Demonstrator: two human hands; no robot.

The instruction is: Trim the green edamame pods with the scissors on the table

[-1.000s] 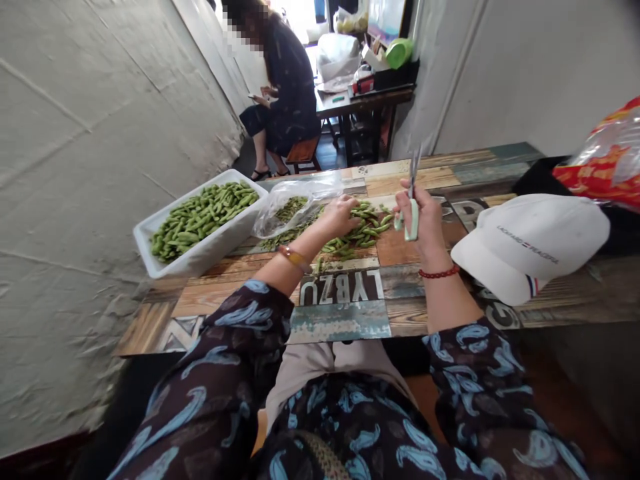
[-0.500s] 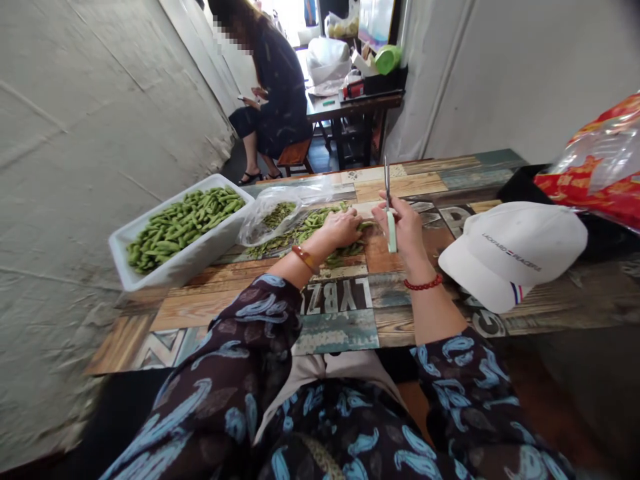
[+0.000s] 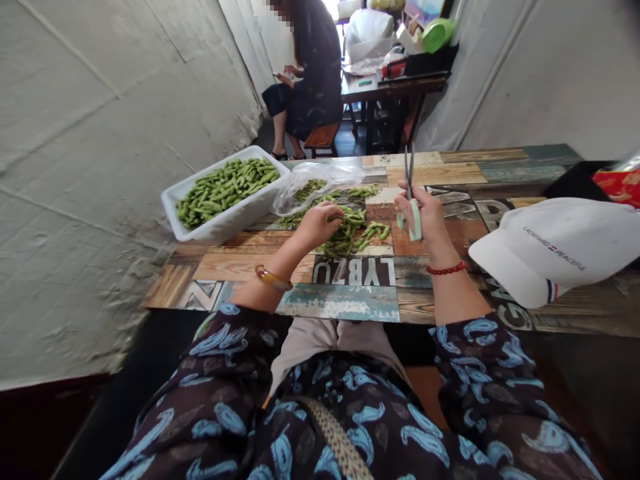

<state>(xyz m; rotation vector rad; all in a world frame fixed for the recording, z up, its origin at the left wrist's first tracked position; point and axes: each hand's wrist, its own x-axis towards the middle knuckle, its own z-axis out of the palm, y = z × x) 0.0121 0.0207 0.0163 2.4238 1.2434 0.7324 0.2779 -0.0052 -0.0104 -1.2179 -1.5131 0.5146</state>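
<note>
My right hand [image 3: 429,217] holds scissors [image 3: 415,220] with pale green handles, their blades pointing away from me and slightly apart. My left hand [image 3: 320,223] is over the near pile of green edamame pods [image 3: 350,233], its fingers curled together. What lies between those fingertips, if anything, is too small to make out. Some pods lie loose at the pile's right side. Behind the pile, a clear plastic bag [image 3: 325,175] lies on the table with small green trimmings in it. To the left, a white plastic tub [image 3: 220,227] holds many pods [image 3: 227,190].
The patchwork wood-pattern table [image 3: 345,307] spans the view. A white cap [image 3: 560,243] sits at the right, with a red package [image 3: 620,187] behind it. Beyond the table, a seated person [image 3: 315,67] holds a phone beside a cluttered side table [image 3: 395,90]. A wall runs along the left.
My view has shifted, so the tub and table appear further right. My left hand has drawn back from lying spread over the pods, its fingers now curled. The scissor blades have parted slightly.
</note>
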